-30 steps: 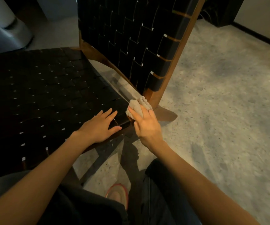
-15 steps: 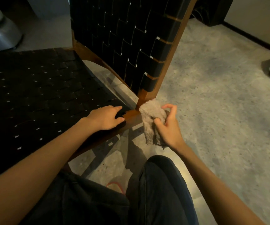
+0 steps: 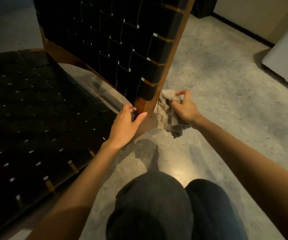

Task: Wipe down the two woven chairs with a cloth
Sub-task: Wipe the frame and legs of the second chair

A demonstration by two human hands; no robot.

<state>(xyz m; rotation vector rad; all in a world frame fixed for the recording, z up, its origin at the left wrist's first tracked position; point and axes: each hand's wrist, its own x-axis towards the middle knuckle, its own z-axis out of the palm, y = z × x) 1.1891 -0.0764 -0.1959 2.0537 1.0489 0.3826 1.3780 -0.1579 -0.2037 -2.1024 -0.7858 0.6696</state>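
Person's crouched down, knees (image 3: 150,205) in dark trousers closest to me. The left hand (image 3: 124,125) is loose, with straight-ish fingers and the thumb just resting against the bottom of the wooden post (image 3: 171,58), not grabbing anything. The right hand (image 3: 185,110) has its fingers curled tight round a bunched-up grey cloth (image 3: 165,116), which sits right against the outer side of that post's foot, its tail hanging toward the speckled floor (image 3: 226,101). The woven chair's dark seat (image 3: 36,110) spreads off to the left, with the strap backrest (image 3: 122,40) rising behind the hands. Further back there's a pale box-ish thing (image 3: 287,58) by the wall.
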